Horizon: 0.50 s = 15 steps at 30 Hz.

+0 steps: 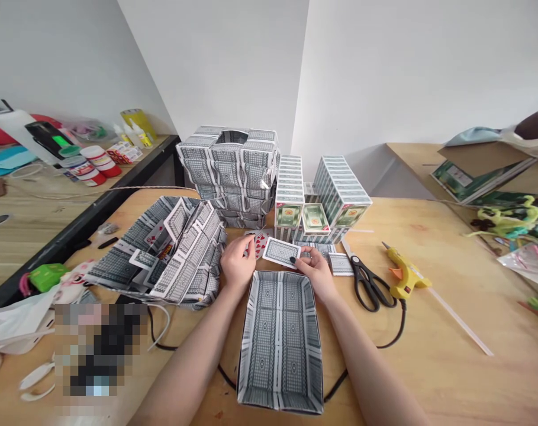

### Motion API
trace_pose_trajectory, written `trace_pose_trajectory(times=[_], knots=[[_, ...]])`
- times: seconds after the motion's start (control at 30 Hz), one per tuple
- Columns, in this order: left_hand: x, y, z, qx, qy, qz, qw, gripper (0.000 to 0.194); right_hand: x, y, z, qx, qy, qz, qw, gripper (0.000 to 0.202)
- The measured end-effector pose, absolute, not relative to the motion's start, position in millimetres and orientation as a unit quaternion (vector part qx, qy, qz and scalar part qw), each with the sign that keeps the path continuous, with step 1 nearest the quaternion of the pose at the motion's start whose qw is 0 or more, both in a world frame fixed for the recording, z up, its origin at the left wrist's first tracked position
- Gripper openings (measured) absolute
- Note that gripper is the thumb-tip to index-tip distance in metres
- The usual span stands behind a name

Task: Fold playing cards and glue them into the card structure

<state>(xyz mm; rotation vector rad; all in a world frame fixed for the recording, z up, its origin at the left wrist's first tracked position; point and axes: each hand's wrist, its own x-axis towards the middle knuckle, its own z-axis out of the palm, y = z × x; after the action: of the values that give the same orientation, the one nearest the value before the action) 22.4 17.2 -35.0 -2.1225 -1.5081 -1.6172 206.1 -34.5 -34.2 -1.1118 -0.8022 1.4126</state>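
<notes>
My right hand [315, 269] pinches a playing card [281, 252] by its right end, patterned grey back upward. The card is held just beyond the far rim of an open rectangular box made of cards [280, 331]. Left of that card, my left hand [239, 263] is closed with its fingers curled; whatever is in them is hidden. Face-up red heart cards [262, 242] lie just behind it. More face-down cards [341, 264] rest on the table past my right hand.
Black scissors [367, 283] and a yellow glue gun [404, 273] with a clear glue stick lie right. A tilted card-made container [180, 260] holding loose cards is left. Behind stand a larger card-covered piece [233, 171] and stacked card boxes [340, 186]. A black cable runs under the box.
</notes>
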Motion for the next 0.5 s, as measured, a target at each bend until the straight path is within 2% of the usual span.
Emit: trace_pose_trajectory(times=[0.1, 0.17, 0.33, 0.5], knots=[[23.0, 14.5, -28.1, -0.7, -0.436, -0.565, 0.018, 0.012, 206.1, -34.6, -32.7, -0.475, -0.345, 0.604, 0.539, 0.041], [22.5, 15.1, -24.1, -0.732, -0.393, -0.555, -0.035, 0.01, 206.0, -35.2, -32.4, -0.471, -0.356, 0.611, 0.527, 0.035], [21.7, 20.8, -19.1, -0.803, -0.323, -0.465, -0.184, 0.008, 204.6, -36.8, -29.0, -0.448, -0.382, 0.625, 0.512, 0.032], [21.7, 21.9, -17.9, -0.827, -0.339, -0.393, -0.215, 0.017, 201.8, -36.1, -22.9, -0.409, -0.394, 0.639, 0.518, 0.039]])
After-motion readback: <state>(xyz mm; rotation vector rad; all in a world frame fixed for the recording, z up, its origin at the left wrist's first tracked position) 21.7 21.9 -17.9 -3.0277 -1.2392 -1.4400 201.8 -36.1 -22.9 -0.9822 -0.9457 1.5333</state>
